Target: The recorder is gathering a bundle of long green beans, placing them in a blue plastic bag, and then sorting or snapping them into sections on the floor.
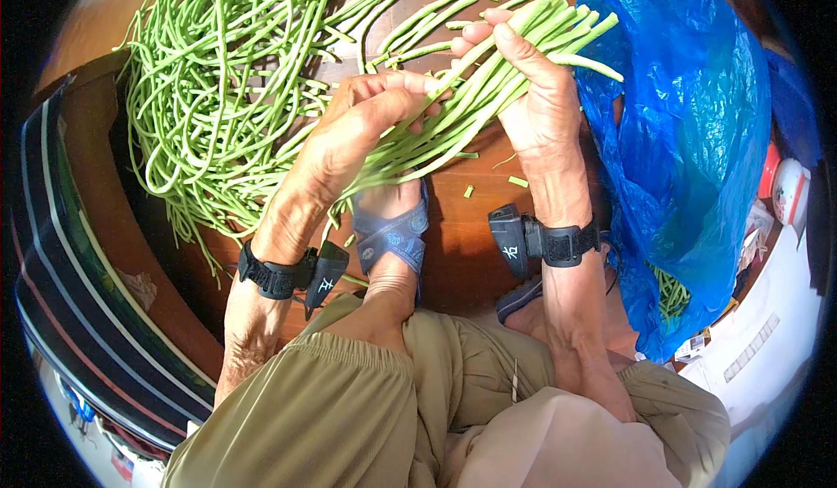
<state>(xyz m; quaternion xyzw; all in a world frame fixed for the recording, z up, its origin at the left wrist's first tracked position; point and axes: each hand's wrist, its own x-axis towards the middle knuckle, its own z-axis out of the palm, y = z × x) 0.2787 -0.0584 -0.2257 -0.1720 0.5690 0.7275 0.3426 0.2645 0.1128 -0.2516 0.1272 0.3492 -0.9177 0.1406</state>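
A bundle of long green yard-long beans runs slantwise between my hands. My right hand grips it near the upper end, thumb across the top, with the bean tips fanning out past the fingers. Lower on the same bundle, my left hand pinches one bean along the near side between thumb and fingers. The bundle's far ends trail down behind my left wrist. A large tangled heap of yard-long beans lies to the left on the brown wooden surface.
On the right hangs a blue plastic bag, with beans visible in its lower part. Loose beans and short cut bits lie about. My sandalled foot rests below the bundle. Striped fabric curves along the left.
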